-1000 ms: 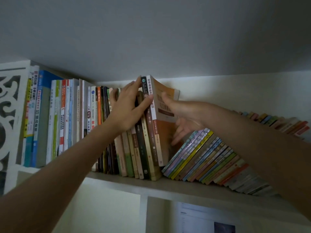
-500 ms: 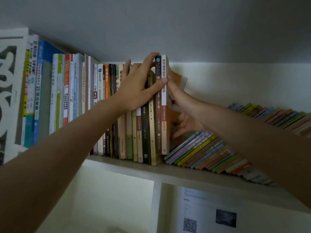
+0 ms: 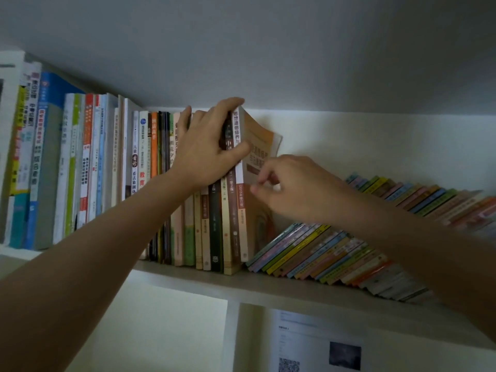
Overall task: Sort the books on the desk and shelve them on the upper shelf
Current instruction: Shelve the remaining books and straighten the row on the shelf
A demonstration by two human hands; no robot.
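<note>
- Orange-covered book (image 3: 259,162): stands at the right end of the upright row on the upper shelf (image 3: 281,287), long axis near vertical, spine facing the camera. Its top corner fans out to the right, so the cover is not closed flat.
- Upright row (image 3: 212,224): thin tan, dark and white spines directly left of the orange-covered book, packed close together.
- Left hand (image 3: 209,149): fingers hooked over the tops of the upright spines, thumb laid across the orange-covered book's spine. It grips this end group and steadies it.
- Right hand (image 3: 292,183): just right of the orange-covered book, level with the middle of its cover. Fingers curled, tips meeting at the cover's lower part; whether they pinch the cover or only touch it cannot be determined.
- Governing relation: the book lies to the left of the right hand and under the left hand's thumb. The left hand is nearer the spine, the right hand nearer the loose cover.
- Leaning stack (image 3: 335,253): many thin coloured books slant steeply to the right, the leftmost resting against the foot of the orange-covered book.
- Judgement: the step in hand is squaring the book upright; the leaning stack presses at its base and could push it askew.
- Posted sheet (image 3: 316,342): below the shelf, bearing a square code.
</note>
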